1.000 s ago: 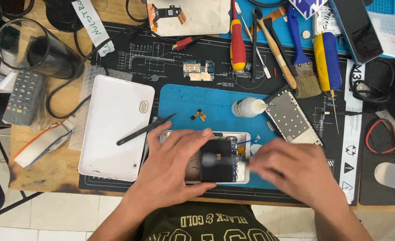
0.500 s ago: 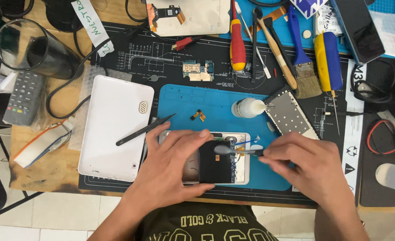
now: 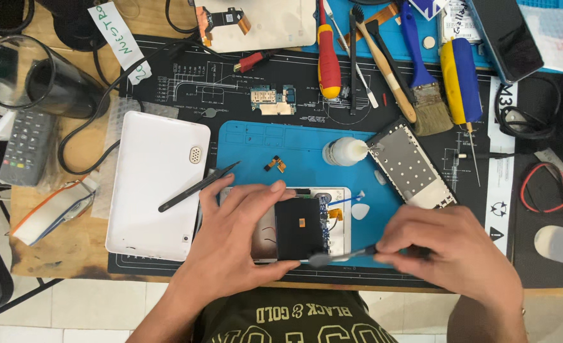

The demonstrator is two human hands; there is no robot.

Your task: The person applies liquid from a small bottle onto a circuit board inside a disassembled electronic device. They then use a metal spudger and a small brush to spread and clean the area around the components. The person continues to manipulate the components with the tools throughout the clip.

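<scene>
L hand (image 3: 230, 238) lies flat over the opened tablet (image 3: 281, 222), fingers spread across its left half w/ thumb at the near edge, pressing it down rather than closed around it. The tablet sits at the near edge of the blue mat (image 3: 294, 143), back off, black battery block (image 3: 299, 228) showing in the middle, small orange flex at its right side. R hand (image 3: 450, 254) is curled tight round a thin dark tool (image 3: 342, 256), tip touching the tablet's near right corner, just beside the battery. A pale pick (image 3: 359, 211) lies on the mat just right of the tablet. Left of the L hand, a black spudger (image 3: 199, 187) rests tilted across the edge of a white back cover (image 3: 154, 184), which lies on the black work mat (image 3: 186, 82). Further out on the blue mat: tiny orange connector piece (image 3: 275, 164), small white bottle (image 3: 344, 152) on its side, and a silver phone frame (image 3: 412, 163) angled next to it. Beyond that, a small circuit board (image 3: 272, 100), red-yellow screwdriver (image 3: 328, 54), wooden brush (image 3: 389, 67), blue-handled brush (image 3: 421, 63) and yellow-blue screwdriver (image 3: 461, 79). Far left, a grey remote (image 3: 24, 146) and a glass jar (image 3: 27, 76) on the wooden bench.
</scene>
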